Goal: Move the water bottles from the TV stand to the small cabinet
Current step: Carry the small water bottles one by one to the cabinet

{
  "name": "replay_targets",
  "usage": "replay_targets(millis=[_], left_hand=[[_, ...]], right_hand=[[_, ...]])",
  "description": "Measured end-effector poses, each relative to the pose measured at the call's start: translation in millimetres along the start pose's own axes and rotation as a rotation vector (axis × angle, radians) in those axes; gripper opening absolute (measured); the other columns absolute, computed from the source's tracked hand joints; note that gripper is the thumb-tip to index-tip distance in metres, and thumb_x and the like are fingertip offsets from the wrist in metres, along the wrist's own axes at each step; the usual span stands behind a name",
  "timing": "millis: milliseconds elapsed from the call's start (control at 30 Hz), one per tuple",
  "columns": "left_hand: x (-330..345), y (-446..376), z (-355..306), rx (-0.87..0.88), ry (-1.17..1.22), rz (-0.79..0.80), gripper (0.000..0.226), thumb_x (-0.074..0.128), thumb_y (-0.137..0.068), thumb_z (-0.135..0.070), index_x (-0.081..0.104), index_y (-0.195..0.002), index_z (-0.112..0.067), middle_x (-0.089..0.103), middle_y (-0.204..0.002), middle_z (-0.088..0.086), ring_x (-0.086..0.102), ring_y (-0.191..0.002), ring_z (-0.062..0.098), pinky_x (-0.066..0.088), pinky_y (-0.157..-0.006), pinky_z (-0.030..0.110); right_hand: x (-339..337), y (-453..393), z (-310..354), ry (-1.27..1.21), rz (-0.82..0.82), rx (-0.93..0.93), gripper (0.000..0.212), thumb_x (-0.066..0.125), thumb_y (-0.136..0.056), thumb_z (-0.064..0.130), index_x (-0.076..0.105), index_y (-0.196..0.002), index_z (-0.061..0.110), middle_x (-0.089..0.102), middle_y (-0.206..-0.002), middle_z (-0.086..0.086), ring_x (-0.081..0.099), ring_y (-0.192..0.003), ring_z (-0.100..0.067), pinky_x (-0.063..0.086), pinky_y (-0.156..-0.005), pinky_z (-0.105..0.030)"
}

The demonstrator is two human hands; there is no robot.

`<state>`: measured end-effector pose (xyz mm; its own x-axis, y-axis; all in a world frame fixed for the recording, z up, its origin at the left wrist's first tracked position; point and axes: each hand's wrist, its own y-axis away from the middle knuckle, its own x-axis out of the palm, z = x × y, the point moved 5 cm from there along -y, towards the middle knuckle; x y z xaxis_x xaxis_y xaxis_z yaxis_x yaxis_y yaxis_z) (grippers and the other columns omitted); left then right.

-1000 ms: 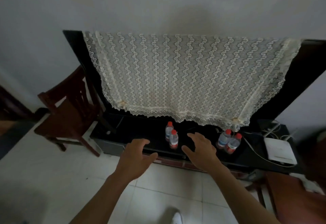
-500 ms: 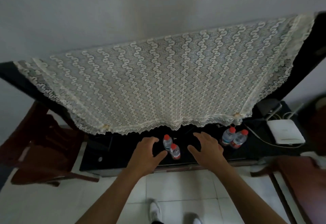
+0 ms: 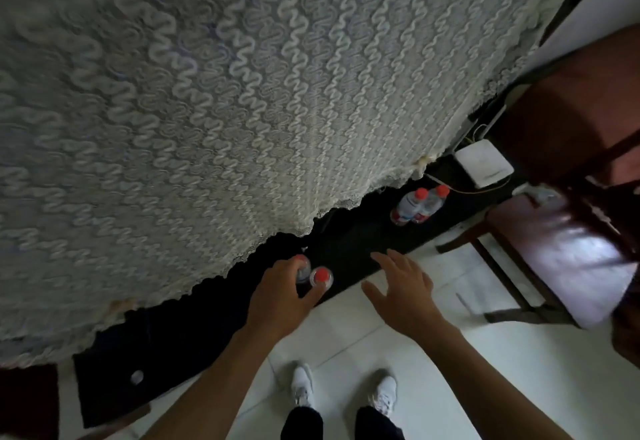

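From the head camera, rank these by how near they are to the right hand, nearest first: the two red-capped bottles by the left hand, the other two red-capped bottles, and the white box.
1. Pair of red-capped clear plastic bottles by the left hand, to the right hand's left.
2. Second pair of red-capped bottles, farther back on the black TV stand.
3. Flat white box, beyond that second pair.

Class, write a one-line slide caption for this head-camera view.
Left hand reaches two red-capped bottles on the black TV stand; right hand open.
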<state>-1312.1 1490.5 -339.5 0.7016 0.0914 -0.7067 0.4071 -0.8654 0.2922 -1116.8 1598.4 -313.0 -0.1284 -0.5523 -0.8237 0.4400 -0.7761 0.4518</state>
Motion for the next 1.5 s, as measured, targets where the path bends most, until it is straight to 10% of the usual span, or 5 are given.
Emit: replay_targets(millis=[833, 1033, 1233, 1500], left_hand=[[186, -58, 104, -0.073, 0.170, -0.310, 0.073, 0.083, -0.078, -0.039, 0.050, -0.141, -0.019, 0.057, -0.140, 0.001, 0.052, -0.130, 0.017, 0.050, -0.100, 0.031], [199, -51, 102, -0.031, 0.151, -0.388, 0.055, 0.083, -0.079, -0.027, 0.057, -0.127, -0.020, 0.063, -0.126, 0.000, 0.057, -0.117, 0.010, 0.037, -0.093, 0.006], [218, -51, 103, 0.000, 0.167, -0.331, 0.055, 0.082, -0.081, -0.028, 0.059, -0.129, -0.016, 0.066, -0.123, 0.000, 0.062, -0.113, 0.014, 0.053, -0.089, 0.023], [210, -56, 90, 0.086, 0.070, -0.252, 0.054, 0.088, -0.064, -0.017, 0.064, -0.113, -0.013, 0.067, -0.101, 0.003, 0.060, -0.090, 0.014, 0.037, -0.075, 0.010]], right_hand=[[170, -43, -71, -0.167, 0.085, 0.130, 0.060, 0.053, -0.094, 0.049, 0.032, -0.148, 0.033, 0.026, -0.161, 0.001, 0.023, -0.147, -0.023, 0.026, -0.118, -0.052], [176, -45, -70, -0.182, 0.063, 0.114, 0.059, 0.053, -0.095, 0.047, 0.034, -0.148, 0.030, 0.026, -0.160, -0.001, 0.023, -0.147, -0.023, 0.025, -0.118, -0.050], [184, -43, -76, -0.196, 0.052, 0.104, 0.058, 0.052, -0.095, 0.049, 0.034, -0.147, 0.031, 0.027, -0.159, 0.000, 0.023, -0.147, -0.022, 0.023, -0.119, -0.048], [167, -33, -102, -0.226, 0.046, 0.156, 0.058, 0.053, -0.095, 0.048, 0.037, -0.146, 0.027, 0.033, -0.156, -0.002, 0.029, -0.144, -0.024, 0.030, -0.115, -0.052]])
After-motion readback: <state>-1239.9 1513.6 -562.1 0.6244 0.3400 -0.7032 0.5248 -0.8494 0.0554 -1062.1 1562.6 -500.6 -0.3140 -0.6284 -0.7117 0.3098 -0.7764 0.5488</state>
